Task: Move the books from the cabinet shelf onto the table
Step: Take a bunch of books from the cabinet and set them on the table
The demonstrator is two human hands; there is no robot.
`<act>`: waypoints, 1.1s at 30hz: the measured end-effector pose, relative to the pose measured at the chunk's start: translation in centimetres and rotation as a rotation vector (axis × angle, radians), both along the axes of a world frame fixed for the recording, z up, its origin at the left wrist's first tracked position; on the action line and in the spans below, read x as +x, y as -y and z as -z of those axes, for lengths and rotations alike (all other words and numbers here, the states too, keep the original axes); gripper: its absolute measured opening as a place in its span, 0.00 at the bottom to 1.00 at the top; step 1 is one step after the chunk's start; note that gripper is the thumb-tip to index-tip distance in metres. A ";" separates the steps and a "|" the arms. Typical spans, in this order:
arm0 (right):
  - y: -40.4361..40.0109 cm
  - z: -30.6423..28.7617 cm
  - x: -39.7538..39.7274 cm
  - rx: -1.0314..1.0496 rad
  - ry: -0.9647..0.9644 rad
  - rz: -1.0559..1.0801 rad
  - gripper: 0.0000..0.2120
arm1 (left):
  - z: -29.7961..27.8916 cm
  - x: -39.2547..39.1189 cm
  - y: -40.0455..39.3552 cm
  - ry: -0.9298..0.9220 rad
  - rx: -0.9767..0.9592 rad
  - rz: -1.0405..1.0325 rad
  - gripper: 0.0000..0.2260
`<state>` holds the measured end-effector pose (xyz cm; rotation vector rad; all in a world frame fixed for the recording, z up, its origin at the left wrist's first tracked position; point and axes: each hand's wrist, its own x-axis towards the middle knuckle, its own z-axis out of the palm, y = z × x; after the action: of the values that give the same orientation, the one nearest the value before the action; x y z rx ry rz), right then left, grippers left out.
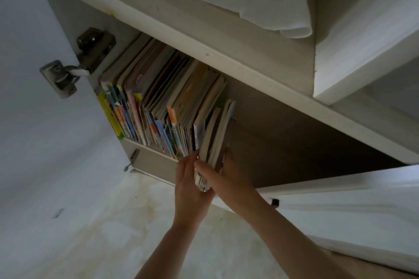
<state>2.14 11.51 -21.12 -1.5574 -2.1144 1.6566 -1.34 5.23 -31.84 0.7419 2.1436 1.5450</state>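
Many books (158,102) upright on shelf (156,154), titles unreadable, far ends hidden in shadow. Left hand (190,186) and right hand (233,179) clasp rightmost few books (215,133) between them, fingers partly hidden. Cabinet interior to the right dark.

Both hands, left hand (191,184) and right hand (231,179), gripping a few thin books (214,140) at the row's (158,102) right end on the cabinet shelf (154,154).
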 end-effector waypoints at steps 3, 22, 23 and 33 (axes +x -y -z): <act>0.8 0.0 1.2 0.325 -0.001 -0.198 0.35 | 0.4 0.5 -0.7 0.044 -0.001 0.011 0.29; 1.7 1.9 0.8 0.518 -0.141 -0.337 0.22 | 3.1 1.9 4.1 0.116 0.139 -0.058 0.30; 2.1 1.7 0.9 0.473 -0.170 -0.358 0.22 | 3.5 1.6 4.8 0.126 0.144 -0.076 0.35; -6.4 6.2 2.7 0.230 0.108 -0.435 0.52 | 5.0 -1.7 7.7 -0.035 0.198 0.061 0.41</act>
<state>4.88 17.96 -27.28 -1.2078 -2.7387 1.3760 -3.06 -2.45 -36.82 0.8962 1.9910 1.7414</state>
